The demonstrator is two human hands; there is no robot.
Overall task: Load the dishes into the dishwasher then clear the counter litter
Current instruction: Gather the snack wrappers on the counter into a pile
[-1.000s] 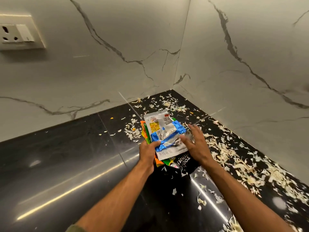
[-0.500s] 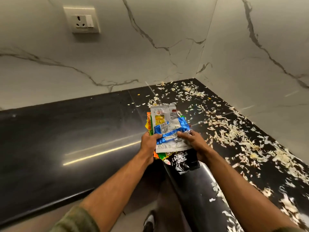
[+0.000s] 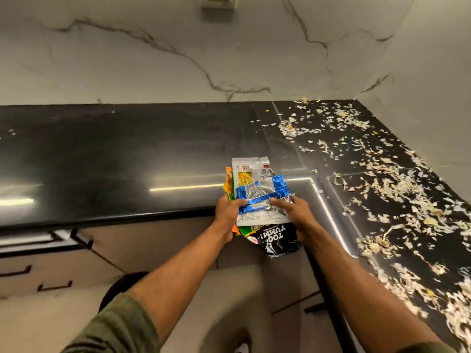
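- We see the room as a corner of pale marble wall point(image 3: 127, 59), veined grey, with a socket plate point(image 3: 218, 1) at the top edge; below the counter edge there are light cabinet fronts point(image 3: 142, 240) with dark handles.
- The black worktop point(image 3: 114, 154) is glossy and reflective, an L that turns at the corner. Its right arm is strewn with pale shreds point(image 3: 397, 189) that look like vegetable trimmings, thickest along the right-hand run.
- The stack of wrappers point(image 3: 257, 200) is lifted off the worktop, held over its front edge near the inner corner: a white sachet and a blue foil packet on top, orange and green ones behind, a black bag hanging lowest.
- We judge these wrappers almost weightless, limp and slick, so they can slide out of a loose fan; pinching across the whole stack near its middle is the safe hold.
- Our left hand point(image 3: 228, 212) grips the stack's left edge, thumb curled over the blue packet.
- Our right hand point(image 3: 297, 212) holds the right edge, fingers curled across the front.
- We expect the shreds will need sweeping; they are too fine to pinch.
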